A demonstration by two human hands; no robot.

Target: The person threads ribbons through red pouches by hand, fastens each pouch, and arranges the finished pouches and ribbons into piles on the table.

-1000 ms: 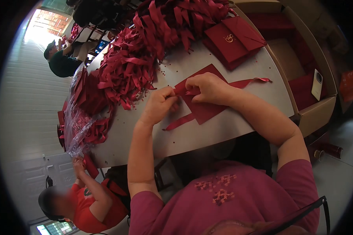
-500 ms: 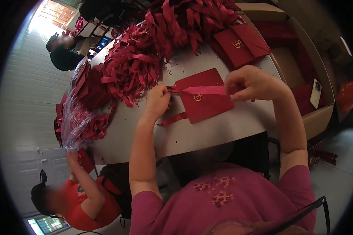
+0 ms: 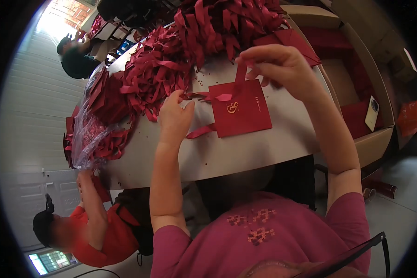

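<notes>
A dark red card envelope [image 3: 243, 111] with a gold emblem lies on the grey table [image 3: 245, 150] in front of me. A red ribbon [image 3: 240, 74] runs through it. My right hand [image 3: 278, 65] is raised above the envelope's top edge and pinches the ribbon's upper end. My left hand [image 3: 175, 118] rests on the table at the envelope's left, its fingers at the ribbon's other end [image 3: 197, 96]. A loose ribbon tail [image 3: 200, 132] trails out from the envelope's lower left corner.
A big heap of red ribbons [image 3: 180, 51] covers the far table, with a plastic bag of ribbons [image 3: 90, 134] at its left end. Finished envelopes [image 3: 292, 39] lie behind my right hand. A cardboard box [image 3: 356, 83] stands at right. Other people work at left.
My right hand has lifted from the envelope, pulling the ribbon first to the right, then upward. The envelope has turned more upright on the table. My left hand stayed at the ribbon's left end.
</notes>
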